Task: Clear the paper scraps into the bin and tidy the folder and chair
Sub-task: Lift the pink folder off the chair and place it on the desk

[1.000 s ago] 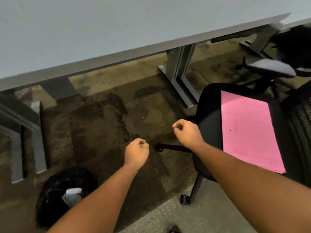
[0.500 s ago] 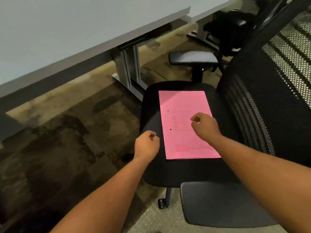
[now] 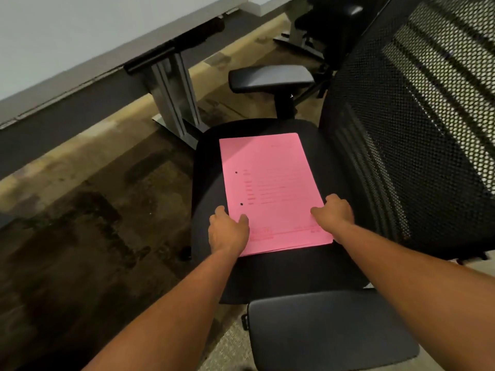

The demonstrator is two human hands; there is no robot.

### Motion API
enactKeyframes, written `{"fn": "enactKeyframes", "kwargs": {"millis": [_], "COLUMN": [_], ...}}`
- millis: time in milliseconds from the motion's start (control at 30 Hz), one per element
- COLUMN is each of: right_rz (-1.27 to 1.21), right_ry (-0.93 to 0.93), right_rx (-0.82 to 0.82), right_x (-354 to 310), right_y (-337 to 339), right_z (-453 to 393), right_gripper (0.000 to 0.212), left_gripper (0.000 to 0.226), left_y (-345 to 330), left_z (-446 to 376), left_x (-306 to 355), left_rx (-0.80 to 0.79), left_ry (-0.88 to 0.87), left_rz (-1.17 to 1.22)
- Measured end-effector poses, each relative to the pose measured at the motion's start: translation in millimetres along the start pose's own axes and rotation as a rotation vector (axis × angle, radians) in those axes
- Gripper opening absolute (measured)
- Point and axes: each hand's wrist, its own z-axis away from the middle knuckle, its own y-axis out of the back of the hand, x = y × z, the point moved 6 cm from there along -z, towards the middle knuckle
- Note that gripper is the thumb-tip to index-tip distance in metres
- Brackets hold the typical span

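A pink folder (image 3: 270,183) lies flat on the seat of a black office chair (image 3: 284,271). My left hand (image 3: 227,232) is at the folder's near left edge, thumb on top and fingers along the side. At the near right edge, my right hand (image 3: 334,214) holds it the same way, thumb on the cover. The folder still rests on the seat. Neither the bin nor any paper scraps are in view.
The chair's mesh back (image 3: 417,124) rises on the right, with one armrest (image 3: 270,77) beyond the seat and another (image 3: 329,328) close to me. A white desk (image 3: 80,36) on a grey leg (image 3: 174,100) runs along the left. A second dark chair (image 3: 329,22) stands behind.
My view swung right from the bin and carpet to the chair. Both hands, fists a second ago, moved onto the pink folder and took hold of its two side edges.
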Motion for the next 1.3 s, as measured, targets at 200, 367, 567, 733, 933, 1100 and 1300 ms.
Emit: {"fn": "enactKeyframes", "kwargs": {"millis": [200, 367, 567, 733, 933, 1100, 1300], "right_rz": [-0.111, -0.289, -0.551, -0.666, -0.730, -0.732, -0.734], "right_ry": [-0.061, -0.136, -0.099, -0.007, 0.154, 0.276, 0.466], "right_rx": [-0.050, -0.066, -0.121, -0.104, -0.043, -0.020, 0.038], "right_x": [7, 14, 5, -18, -78, -140, -220], "right_y": [-6, -3, 11, 49, 120, 172, 241], "right_z": [0, 9, 35, 61, 94, 128, 188], "right_gripper": [0.039, 0.032, 0.017, 0.015, 0.017, 0.013, 0.016], "left_gripper": [0.022, 0.019, 0.019, 0.017, 0.016, 0.016, 0.015], "left_y": [-3, 9, 44, 85, 164, 243, 343], "left_z": [0, 8, 28, 45, 70, 95, 125], "left_x": [-7, -1, 15, 34, 76, 107, 129], "left_rx": [-0.079, -0.075, -0.107, -0.116, -0.075, -0.024, 0.089], "left_ry": [0.064, -0.016, -0.092, -0.150, -0.257, -0.337, -0.427], "left_rz": [0.195, 0.344, 0.414, 0.427, 0.424, 0.391, 0.343]}}
